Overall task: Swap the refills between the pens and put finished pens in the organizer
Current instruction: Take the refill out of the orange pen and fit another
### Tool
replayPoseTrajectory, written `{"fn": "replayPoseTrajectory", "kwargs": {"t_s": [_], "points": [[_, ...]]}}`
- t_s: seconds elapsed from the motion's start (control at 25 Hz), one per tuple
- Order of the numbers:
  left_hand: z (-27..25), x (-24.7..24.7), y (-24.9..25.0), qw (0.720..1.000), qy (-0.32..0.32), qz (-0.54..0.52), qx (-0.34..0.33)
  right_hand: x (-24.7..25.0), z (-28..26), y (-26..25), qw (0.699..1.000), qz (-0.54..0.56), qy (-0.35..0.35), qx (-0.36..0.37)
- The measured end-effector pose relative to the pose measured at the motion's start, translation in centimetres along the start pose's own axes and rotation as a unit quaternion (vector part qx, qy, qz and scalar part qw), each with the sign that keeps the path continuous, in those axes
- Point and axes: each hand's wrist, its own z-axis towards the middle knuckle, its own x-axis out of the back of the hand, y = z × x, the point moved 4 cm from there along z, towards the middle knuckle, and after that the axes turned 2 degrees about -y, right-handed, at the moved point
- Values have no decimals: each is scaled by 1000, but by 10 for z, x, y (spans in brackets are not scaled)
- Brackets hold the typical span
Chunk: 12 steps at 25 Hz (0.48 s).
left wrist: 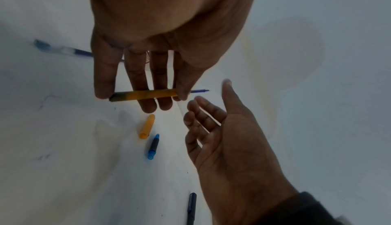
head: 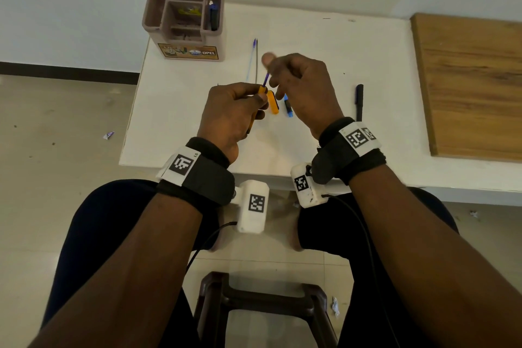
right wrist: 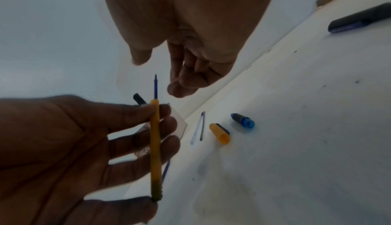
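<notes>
My left hand (head: 258, 97) grips an orange pen barrel (left wrist: 146, 94) between thumb and fingers. A blue refill (right wrist: 155, 86) sticks out of the barrel's far end. My right hand (head: 271, 73) hovers at the refill's tip, and the wrist views show its thumb and loosely bent fingers on either side without touching. An orange cap (head: 273, 102) and a blue-and-black pen piece (head: 287, 106) lie on the white table (head: 324, 51) under the hands. The brown organizer (head: 152, 8) stands at the table's far left corner with a dark pen (head: 213, 18) in its right compartment.
A clear tube and a thin dark refill (head: 256, 62) lie side by side beyond the hands. A black pen (head: 359, 102) lies to the right. A wooden board (head: 474, 87) covers the far right. The table's left edge (head: 132, 110) is near my left hand.
</notes>
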Motion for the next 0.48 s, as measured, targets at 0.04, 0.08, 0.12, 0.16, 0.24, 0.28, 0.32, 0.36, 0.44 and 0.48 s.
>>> {"fn": "replayPoseTrajectory", "kwargs": {"t_s": [0.04, 0.08, 0.12, 0.16, 0.24, 0.28, 0.32, 0.36, 0.44, 0.48], "points": [[2, 1, -1, 1000, 10, -2, 4, 2, 2, 3, 1000, 11, 6, -25], [4, 3, -2, 1000, 21, -4, 7, 5, 5, 6, 999, 3, 15, -41], [6, 5, -3, 1000, 29, -6, 9, 6, 8, 9, 998, -39, 18, -37], [7, 6, -5, 999, 33, -8, 8, 4, 11, 12, 995, -102, 14, -19], [10, 6, -6, 999, 35, -6, 6, -3, 13, 16, 976, -218, -19, 15], [10, 6, -7, 999, 35, -5, 6, -8, 13, 19, 966, -253, -39, 19], [11, 6, -7, 999, 36, -5, 7, -12, 14, 21, 959, -277, -54, 19], [12, 8, -7, 999, 38, -6, 8, -16, 14, 22, 953, -297, -61, 20], [13, 10, -6, 999, 39, -9, 8, -20, 15, 20, 944, -323, -60, 26], [14, 11, -6, 999, 40, -10, 7, -21, 16, 20, 943, -327, -58, 26]]}}
